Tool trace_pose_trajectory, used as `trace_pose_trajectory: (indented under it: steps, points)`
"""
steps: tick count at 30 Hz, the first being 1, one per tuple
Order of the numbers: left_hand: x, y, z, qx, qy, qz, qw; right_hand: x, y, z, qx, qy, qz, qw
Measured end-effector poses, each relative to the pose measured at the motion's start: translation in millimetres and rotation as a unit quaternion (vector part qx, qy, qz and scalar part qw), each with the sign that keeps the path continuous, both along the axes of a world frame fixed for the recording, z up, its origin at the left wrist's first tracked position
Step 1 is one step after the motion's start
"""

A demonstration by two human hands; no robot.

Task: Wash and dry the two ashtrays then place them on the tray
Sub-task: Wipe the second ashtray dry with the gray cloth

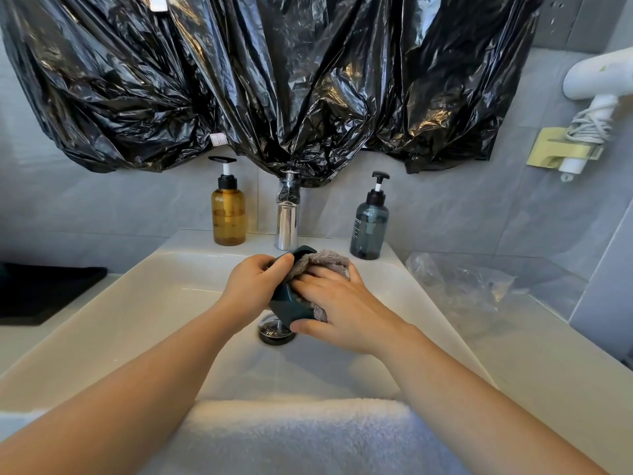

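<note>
Teal-green and glossy, the ceramic ashtray [291, 303] is held tipped on edge above the white ceramic sink [137, 303], just over the round chrome drain [275, 332]. This looks like the drying step for one ashtray: the left hand [253, 286] is closed around its left rim, thumb curled over the upper edge, while the right hand [339, 303] presses a grey fluffy cloth [322, 262] into the hollow, fingers flattened on the cloth and thumb hooked under the lower rim. So both hands are shut on the same piece, one steadying, the other rubbing. No water runs from the chrome tap [287, 214]. The ashtray sits between the two palms, its inner face turned toward the right fingers [308, 281] and mostly hidden by cloth. The next move probably calls for turning the ashtray in the left grip so the cloth reaches the outside and base, keeping a firm hold because a damp glazed rim may slip. A black flat tray [44, 289] lies on the counter well to the left; the second ashtray is not in view.
</note>
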State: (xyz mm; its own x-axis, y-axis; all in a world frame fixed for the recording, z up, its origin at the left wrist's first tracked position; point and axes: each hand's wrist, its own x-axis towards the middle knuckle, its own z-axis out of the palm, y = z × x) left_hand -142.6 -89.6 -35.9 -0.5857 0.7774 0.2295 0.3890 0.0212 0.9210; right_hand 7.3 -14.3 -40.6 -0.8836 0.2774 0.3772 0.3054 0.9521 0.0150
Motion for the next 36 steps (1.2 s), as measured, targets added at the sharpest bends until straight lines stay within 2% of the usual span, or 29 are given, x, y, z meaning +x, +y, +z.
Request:
trace_pose_trajectory:
  steps: [2,4,7,9,11,14,17,21,23,25,27,33,36]
  points:
    - [1,1,0,0.007,0.015,-0.002,1.0,-1,-1,-1,0.001,-0.01,-0.018,1.0]
    - [3,2,-1,0.011,0.039,0.001,0.999,-4,0,-5,0.011,-0.024,-0.082,0.996]
    - [4,4,-2,0.023,0.048,0.019,0.998,-9,-4,-4,0.092,-0.014,-0.131,0.987]
    - [2,4,-3,0.028,0.055,0.027,0.998,-10,-6,0,0.099,-0.025,-0.135,0.986]
    - [2,4,-3,0.025,0.062,0.03,0.997,-8,-7,2,0.044,-0.023,-0.115,0.992]
    - [1,6,-4,0.032,0.055,0.04,0.997,-6,-1,1,-0.11,0.04,-0.053,0.992]
    - [-1,7,-3,0.027,0.053,0.043,0.997,-6,0,-1,-0.219,0.096,-0.013,0.971]
    - [-3,7,-4,0.02,0.044,0.047,0.998,0,0,-1,-0.355,0.153,0.01,0.922]
    - [-4,8,-5,0.017,0.035,0.049,0.998,4,-2,2,-0.336,0.139,-0.003,0.931]
    - [-4,9,-5,0.013,0.035,0.048,0.998,4,-4,4,-0.241,0.084,-0.029,0.967]
    - [-5,9,-5,0.011,0.039,0.049,0.998,4,-8,5,-0.176,0.059,-0.035,0.982]
    - [-1,7,-4,0.008,0.047,0.045,0.998,4,-7,2,-0.195,0.122,0.021,0.973]
    - [1,6,-3,0.003,0.042,0.041,0.998,3,-6,-1,-0.254,0.097,0.016,0.962]
